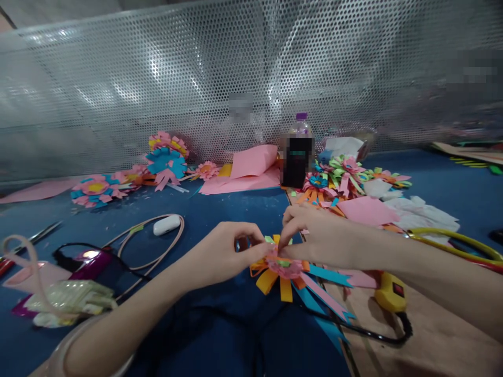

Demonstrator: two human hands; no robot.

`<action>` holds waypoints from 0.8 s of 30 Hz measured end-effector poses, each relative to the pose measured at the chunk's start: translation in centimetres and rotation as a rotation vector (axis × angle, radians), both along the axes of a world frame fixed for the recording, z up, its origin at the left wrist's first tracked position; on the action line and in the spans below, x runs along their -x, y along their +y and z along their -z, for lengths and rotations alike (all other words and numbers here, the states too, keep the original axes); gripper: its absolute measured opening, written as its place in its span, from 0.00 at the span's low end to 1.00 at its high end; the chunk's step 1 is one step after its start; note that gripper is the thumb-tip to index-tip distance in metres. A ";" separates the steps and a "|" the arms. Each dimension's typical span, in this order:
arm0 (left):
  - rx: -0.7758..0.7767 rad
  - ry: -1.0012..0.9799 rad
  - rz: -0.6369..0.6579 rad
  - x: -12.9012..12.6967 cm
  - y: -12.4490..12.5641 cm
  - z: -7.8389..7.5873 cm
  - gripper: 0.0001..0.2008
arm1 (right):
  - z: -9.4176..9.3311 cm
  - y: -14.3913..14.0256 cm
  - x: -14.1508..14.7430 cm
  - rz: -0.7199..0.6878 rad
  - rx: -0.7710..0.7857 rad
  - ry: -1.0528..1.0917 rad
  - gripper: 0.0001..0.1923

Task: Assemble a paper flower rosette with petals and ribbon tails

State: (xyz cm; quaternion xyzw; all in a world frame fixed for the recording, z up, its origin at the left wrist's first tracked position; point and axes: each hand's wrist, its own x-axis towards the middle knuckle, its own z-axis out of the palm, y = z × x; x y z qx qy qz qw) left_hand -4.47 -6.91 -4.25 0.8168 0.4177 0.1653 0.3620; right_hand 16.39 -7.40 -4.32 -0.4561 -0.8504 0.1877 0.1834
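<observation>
Between my hands is a paper flower [286,268] with a pink middle, orange and yellow loop petals, and blue and pink ribbon tails trailing to the lower right. My left hand [228,248] pinches its pink part from the left, thumb and forefinger together. From the upper right, my right hand [310,230] reaches into the flower's centre with bent fingers pressed on the petals. The fingertips partly cover the middle, so small pieces there are hard to make out. A yellow tool [391,293] with a red switch and black cord lies below my right forearm.
More paper flowers [167,163] and pink sheets [251,162] lie along a perforated metal screen [220,68]. A black box [296,162] stands before a purple-capped bottle [301,118]. Left are a white earphone case [166,225], cables and scissors [43,233]; right, yellow-handled scissors [451,235] and cardboard [428,335].
</observation>
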 end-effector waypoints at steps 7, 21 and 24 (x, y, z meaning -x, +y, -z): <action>0.079 -0.034 0.107 -0.2 0.1 0.5 0.09 | -0.3 -0.3 0.3 -0.025 -0.025 -0.080 0.08; 0.174 -0.042 0.174 0.0 0.4 0.8 0.10 | -0.7 -0.4 0.9 -0.048 0.063 -0.173 0.08; 0.138 -0.046 0.108 0.1 0.4 0.4 0.11 | -0.6 -0.1 0.3 -0.033 0.039 -0.113 0.06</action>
